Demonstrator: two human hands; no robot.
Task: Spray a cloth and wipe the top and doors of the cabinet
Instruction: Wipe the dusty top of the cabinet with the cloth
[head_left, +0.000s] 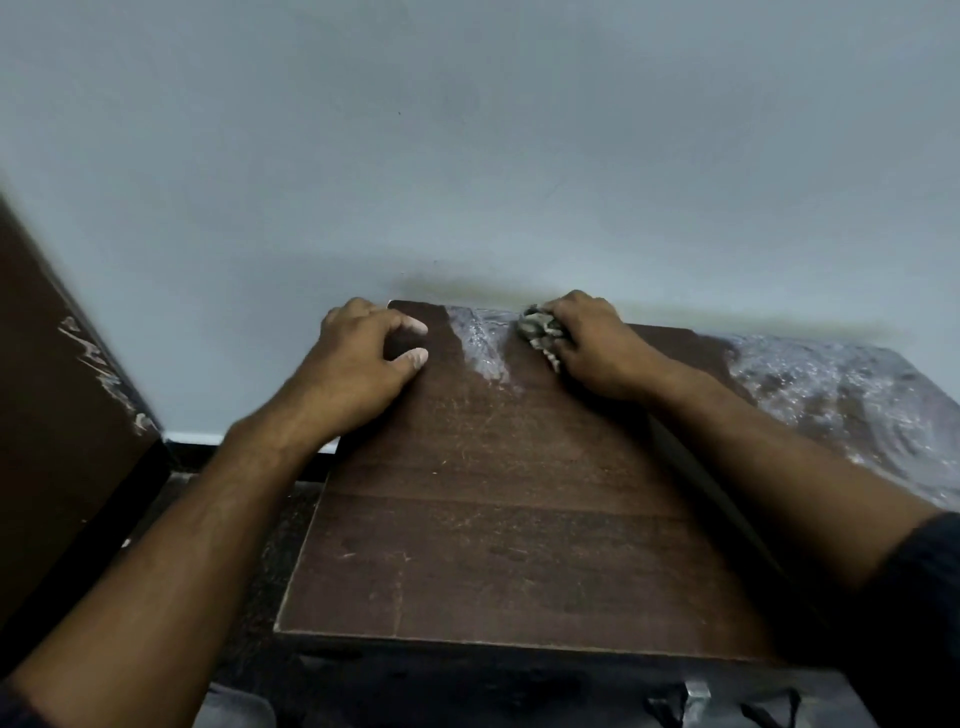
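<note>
Dark panel (57, 405): at the far left, leaning or standing against the wall, brown, with pale scrape marks along its edge.
Wall (467, 156): plain pale grey, directly behind the cabinet.
Left hand (363, 358): resting at the far left corner of the cabinet top, holding nothing; fingers bent over the left edge, thumb and a fingertip pale with dust.
Cabinet top (493, 519): brown wood-grain board, scratched, filling the centre; near edge at the bottom of the view.
Dust streak (480, 348): whitish wedge at the far edge, between the two hands.
Cloth (543, 332): bunched, grey and mottled, at the far edge just right of the streak, touching the cabinet top.
Right hand (592, 343): curled over the cloth, gripping and pressing it down near the wall.
Dusty patch (841, 400): broad whitish smear over the right part of the top, reaching the right side.
Sleeve (914, 597): dark, on the right forearm at the lower right.
</note>
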